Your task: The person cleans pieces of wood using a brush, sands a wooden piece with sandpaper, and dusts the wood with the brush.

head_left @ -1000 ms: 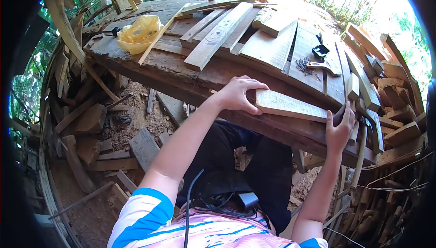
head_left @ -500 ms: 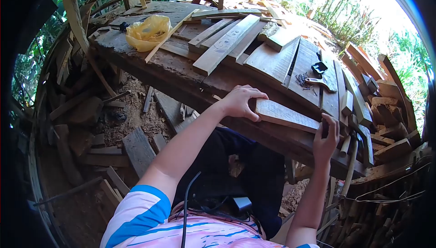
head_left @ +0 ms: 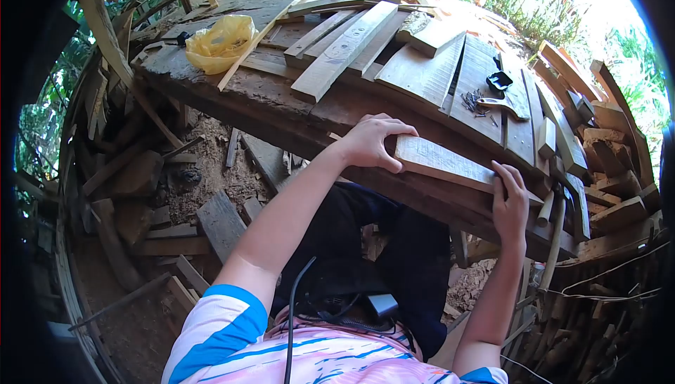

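Note:
A pale wooden block (head_left: 443,162) lies along the near edge of the thick timber bench (head_left: 281,127). My left hand (head_left: 371,143) grips its left end, thumb on the near side and fingers over the back. At the block's right end is my right hand (head_left: 509,198), fingers bent over the end and pressed against it. Further back on the boards lie a handled scraper-like tool (head_left: 503,106), a pile of dark nails (head_left: 472,101) and a small black object (head_left: 499,80).
A yellow plastic bag (head_left: 219,43) sits at the bench's left. Planks (head_left: 344,50) lie across its top. A hammer-like tool with a wooden handle (head_left: 554,236) hangs by the right edge. Scrap wood (head_left: 221,224) litters the ground, with more stacked at right.
My right hand has shifted left along the block, and its fingers now bend over the right end. My left hand keeps its grip. The view has tilted slightly.

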`<state>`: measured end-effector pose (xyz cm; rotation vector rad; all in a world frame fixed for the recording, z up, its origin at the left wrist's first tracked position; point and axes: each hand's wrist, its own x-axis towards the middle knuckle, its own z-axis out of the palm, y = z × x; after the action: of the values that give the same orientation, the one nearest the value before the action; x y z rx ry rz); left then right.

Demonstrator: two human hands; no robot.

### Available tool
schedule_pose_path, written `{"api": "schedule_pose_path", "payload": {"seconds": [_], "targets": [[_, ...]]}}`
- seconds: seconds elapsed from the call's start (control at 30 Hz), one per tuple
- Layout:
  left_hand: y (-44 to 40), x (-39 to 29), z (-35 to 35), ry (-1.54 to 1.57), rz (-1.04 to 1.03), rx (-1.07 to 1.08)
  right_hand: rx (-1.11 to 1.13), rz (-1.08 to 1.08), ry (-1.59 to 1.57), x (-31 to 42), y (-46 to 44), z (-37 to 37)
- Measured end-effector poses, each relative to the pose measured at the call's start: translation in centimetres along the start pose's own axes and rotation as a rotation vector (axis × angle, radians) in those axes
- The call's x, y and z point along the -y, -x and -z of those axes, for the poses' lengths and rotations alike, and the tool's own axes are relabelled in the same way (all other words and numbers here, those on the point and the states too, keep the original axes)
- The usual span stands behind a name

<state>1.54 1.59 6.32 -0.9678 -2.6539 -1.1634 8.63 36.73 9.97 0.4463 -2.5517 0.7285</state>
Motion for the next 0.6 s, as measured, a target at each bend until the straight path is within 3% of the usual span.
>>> {"api": "schedule_pose_path", "payload": {"seconds": [0.2,0.3,0.43,0.57,0.6], "targets": [[0.1,0.0,-0.3,-0.04,0.002,-0.015,-0.316,-0.255,0.198,-4.1,1.7,-0.1],[0.2,-0.3,-0.4,-0.063,0.008,-0.031,-0.262,-0.312,0.197,-1.9,0.8,-1.4],[0.6,-1.0,-0.9,-0.09,0.033,-0.114,-0.112,-0.099,0.037,1.3,0.5,-3.2],[1.3,-1.1,-2.6,-0.237,-0.129,-0.337,-0.141,-0.142,0.072,-2.4,1.1,-1.2],[1.2,-1.1,-2.7,-0.242,-0.119,-0.343,-0.171,-0.257,0.084,-3.9,1.5,-0.8]]}}
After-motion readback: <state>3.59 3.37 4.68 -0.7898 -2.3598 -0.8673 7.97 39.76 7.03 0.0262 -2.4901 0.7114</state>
